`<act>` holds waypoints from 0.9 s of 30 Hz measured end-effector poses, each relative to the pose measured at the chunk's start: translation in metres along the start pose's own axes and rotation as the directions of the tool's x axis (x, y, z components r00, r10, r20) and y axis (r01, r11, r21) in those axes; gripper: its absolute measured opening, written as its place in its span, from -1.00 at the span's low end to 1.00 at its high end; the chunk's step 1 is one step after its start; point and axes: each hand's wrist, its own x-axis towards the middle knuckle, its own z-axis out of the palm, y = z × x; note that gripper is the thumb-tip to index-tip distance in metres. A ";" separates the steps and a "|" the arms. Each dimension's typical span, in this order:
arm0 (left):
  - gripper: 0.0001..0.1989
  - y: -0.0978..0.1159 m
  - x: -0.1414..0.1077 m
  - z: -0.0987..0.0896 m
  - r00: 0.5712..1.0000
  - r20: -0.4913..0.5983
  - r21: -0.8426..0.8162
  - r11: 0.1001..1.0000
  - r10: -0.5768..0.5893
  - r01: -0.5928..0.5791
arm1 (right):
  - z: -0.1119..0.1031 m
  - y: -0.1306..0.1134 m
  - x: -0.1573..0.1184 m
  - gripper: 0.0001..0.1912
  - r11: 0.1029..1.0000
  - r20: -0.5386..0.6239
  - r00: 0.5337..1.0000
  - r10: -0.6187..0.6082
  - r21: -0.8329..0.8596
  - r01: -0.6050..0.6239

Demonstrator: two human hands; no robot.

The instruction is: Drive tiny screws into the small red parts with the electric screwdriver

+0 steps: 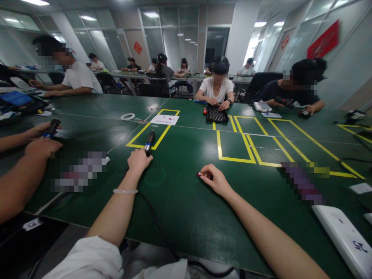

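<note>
My left hand (138,159) is closed around the near end of a black flashlight (150,142) with a blue and silver band. The flashlight points away from me, over the near edge of a yellow tape rectangle (162,140) on the green table (180,209). Further right, my right hand (215,179) rests at the tabletop, thumb and fingers pinching a small red-and-orange object (200,174). Most of that object is hidden by the fingers, so its kind is unclear. A pale bracelet (125,191) circles my left wrist.
A printed paper (165,119) and a white ring (128,116) lie further back. Opposite, a person handles a black compartment tray (217,114). A co-worker's hands at left hold a similar flashlight (52,128). A white power bank-like case (343,232) lies at right; a black cable (157,223) crosses the table edge.
</note>
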 end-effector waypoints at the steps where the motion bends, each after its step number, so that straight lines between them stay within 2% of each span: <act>1: -0.49 0.009 -0.005 -0.001 0.999 0.007 0.006 0.999 0.036 -0.036 | 0.000 0.000 0.000 -0.87 1.000 0.003 1.000 0.005 0.005 -0.005; 6: -0.48 0.056 -0.033 0.001 0.962 0.000 0.004 0.962 0.272 -0.272 | 0.001 0.000 0.001 -0.86 0.999 0.022 0.999 0.050 0.016 -0.050; 10: -0.45 0.090 -0.059 0.004 0.893 -0.034 -0.010 0.893 0.448 -0.449 | 0.001 0.003 0.000 -0.83 0.999 -0.004 0.999 0.038 0.026 -0.037; 14: -0.41 0.115 -0.084 0.006 0.816 -0.048 -0.061 0.814 0.576 -0.578 | 0.001 0.003 0.000 -0.85 1.000 -0.028 1.000 0.009 0.010 -0.009; 21: -0.36 0.129 -0.103 0.006 0.685 -0.025 -0.179 0.671 0.728 -0.720 | 0.003 0.003 -0.001 -0.87 0.994 -0.014 0.999 -0.046 -0.102 0.044; 27: -0.34 0.130 -0.108 0.003 0.608 -0.012 -0.256 0.585 0.794 -0.769 | 0.006 0.001 -0.001 -0.89 0.960 0.012 0.993 -0.121 -0.254 0.120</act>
